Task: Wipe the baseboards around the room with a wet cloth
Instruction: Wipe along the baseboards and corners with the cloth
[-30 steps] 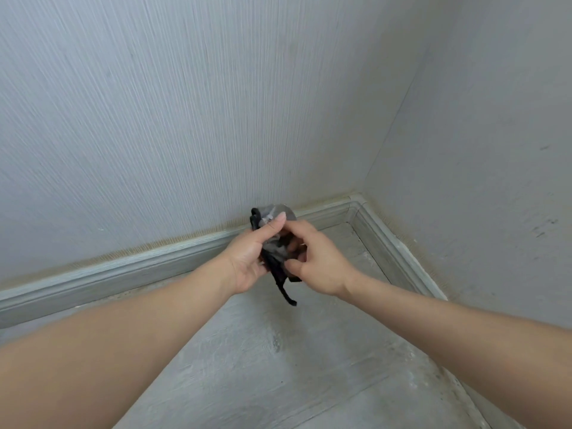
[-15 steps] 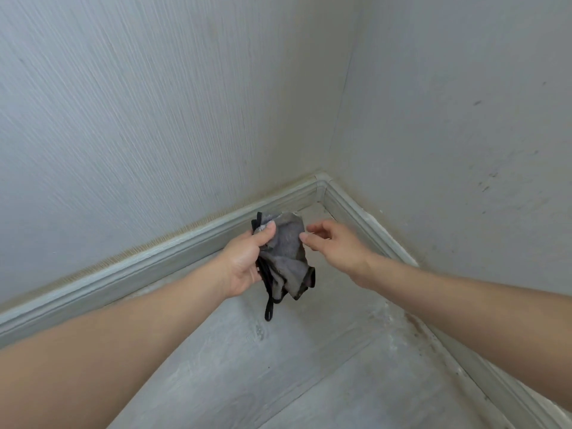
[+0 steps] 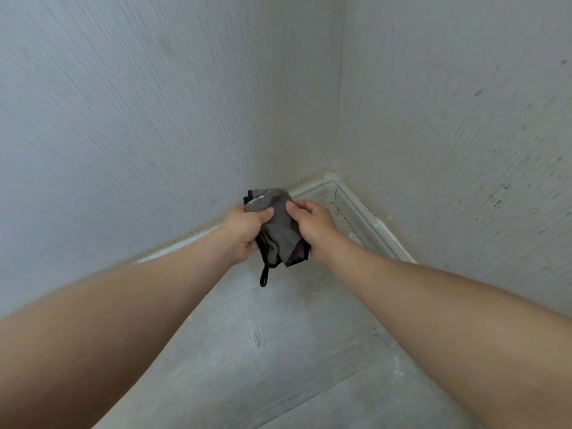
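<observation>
A crumpled grey cloth (image 3: 280,226) with black trim and a dangling black loop hangs in the air in front of the room corner. My left hand (image 3: 244,229) grips its left side, thumb on top. My right hand (image 3: 312,226) pinches its right side with thumb and fingers. The pale baseboard (image 3: 362,216) runs along both walls and meets at the corner just beyond the cloth. Part of the left baseboard is hidden behind my hands.
Two textured light walls (image 3: 154,119) meet at the corner. The grey floor (image 3: 278,351) has dust and crumbs near the corner. My forearms stretch in from both lower edges.
My right hand, which had let go of the cloth half a second ago, has taken hold of it again. The view has shifted so the corner sits further right.
</observation>
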`<state>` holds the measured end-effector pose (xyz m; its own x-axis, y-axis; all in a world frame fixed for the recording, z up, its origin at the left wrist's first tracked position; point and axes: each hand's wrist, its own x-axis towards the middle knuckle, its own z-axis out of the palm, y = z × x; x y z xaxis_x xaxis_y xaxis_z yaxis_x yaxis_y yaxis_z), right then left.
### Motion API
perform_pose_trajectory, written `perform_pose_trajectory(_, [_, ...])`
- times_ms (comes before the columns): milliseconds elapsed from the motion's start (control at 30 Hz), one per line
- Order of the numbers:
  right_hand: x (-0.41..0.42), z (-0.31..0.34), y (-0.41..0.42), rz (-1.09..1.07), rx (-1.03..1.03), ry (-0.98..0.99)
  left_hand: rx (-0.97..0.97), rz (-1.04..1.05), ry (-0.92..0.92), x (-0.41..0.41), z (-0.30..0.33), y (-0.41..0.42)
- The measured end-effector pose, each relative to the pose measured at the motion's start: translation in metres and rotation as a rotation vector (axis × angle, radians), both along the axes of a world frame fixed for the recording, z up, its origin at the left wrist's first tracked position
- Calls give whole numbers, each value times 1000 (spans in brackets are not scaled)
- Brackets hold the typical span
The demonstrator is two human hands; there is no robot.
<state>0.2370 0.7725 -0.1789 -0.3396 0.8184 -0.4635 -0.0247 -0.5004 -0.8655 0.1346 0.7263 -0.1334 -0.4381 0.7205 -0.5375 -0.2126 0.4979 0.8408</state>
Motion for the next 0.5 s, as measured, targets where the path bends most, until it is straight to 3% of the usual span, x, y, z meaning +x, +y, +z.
perform_pose_trajectory(233, [5, -3, -5, 207, -180, 31, 141, 124, -130, -11, 9, 11])
perform_pose_trajectory(367, [14, -11, 0, 10, -180, 79, 112, 120, -154, -10, -20, 23])
perform_pose_trajectory(500, [26, -10, 0, -189, -96, -10, -42, -57, 119, 1, -46, 39])
